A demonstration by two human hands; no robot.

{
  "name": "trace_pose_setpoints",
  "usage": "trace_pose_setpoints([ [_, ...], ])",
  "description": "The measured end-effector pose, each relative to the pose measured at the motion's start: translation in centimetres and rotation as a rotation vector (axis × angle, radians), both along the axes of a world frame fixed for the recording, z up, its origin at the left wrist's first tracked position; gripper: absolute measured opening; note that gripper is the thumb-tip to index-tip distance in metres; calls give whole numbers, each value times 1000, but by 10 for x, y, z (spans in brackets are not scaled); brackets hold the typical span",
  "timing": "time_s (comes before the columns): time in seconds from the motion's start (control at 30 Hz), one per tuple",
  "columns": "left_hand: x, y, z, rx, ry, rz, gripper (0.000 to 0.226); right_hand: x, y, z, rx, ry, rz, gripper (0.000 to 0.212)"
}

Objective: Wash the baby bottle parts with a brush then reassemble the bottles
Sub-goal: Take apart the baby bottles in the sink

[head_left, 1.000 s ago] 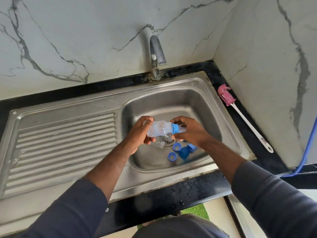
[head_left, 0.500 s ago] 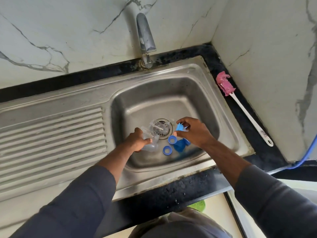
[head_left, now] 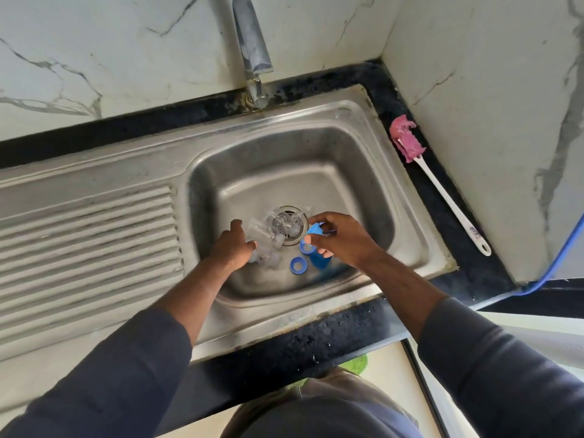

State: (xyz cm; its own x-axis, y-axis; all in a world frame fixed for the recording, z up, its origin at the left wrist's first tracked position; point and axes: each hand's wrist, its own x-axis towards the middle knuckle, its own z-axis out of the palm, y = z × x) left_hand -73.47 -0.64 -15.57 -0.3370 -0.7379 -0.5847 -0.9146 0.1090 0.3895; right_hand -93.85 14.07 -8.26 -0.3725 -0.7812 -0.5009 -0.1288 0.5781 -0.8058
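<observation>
- left hand (head_left: 232,248) is low in the sink (head_left: 363,184) basin, thumb and fingers curled round a clear bottle (head_left: 264,235) just left of the drain strainer (head_left: 288,226). It's pretty blurry there, so no details on the bottle
- right hand (head_left: 344,238) is just right of the strainer, pinching a blue collar (head_left: 315,230) between thumb and fingertips
- two loose blue rings (head_left: 297,265) are lying on the basin floor between the hands, with a blue cap (head_left: 319,263) beside them, half under the right hand
- bottle brush (head_left: 445,197) is lying on the black worktop (head_left: 284,346) right of the sink, pink head toward the back wall, nobody touching it
- tap (head_left: 252,42) is behind the basin, drainboard (head_left: 88,235) on the left
</observation>
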Motion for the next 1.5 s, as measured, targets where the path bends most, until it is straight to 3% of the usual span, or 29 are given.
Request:
trace_pose_setpoints([
  [0.07,0,2,16,-10,234,8,43,2,-1,6,-22,-123,-115,21],
  [0.17,-8,19,54,142,649,63,31,8,-4,16,-14,-242,-181,23],
  [0.27,-15,38,88,229,815,-3,28,20,-8,27,-35,-281,-173,31],
  [0.37,-17,48,99,102,783,-106,21,31,-10,38,-89,-288,-188,41],
  [0.47,-11,51,100,58,794,-43,21,37,-9,50,-106,-373,-191,35],
  [0.57,-3,53,107,130,892,98,19,40,-3,61,-154,-462,-117,18],
  [0.67,3,57,115,187,986,175,14,41,3,64,-193,-390,-31,28],
  [1.0,-3,55,146,256,960,101,23,40,9,87,-221,-445,-116,24],
  [1.27,-29,55,152,42,787,-92,30,45,-3,94,-191,-333,-348,15],
  [1.4,-30,59,150,60,807,-55,27,49,-7,91,-150,-230,-383,10],
  [1.5,-27,60,144,94,815,-17,25,56,-12,78,-77,-45,-359,10],
])
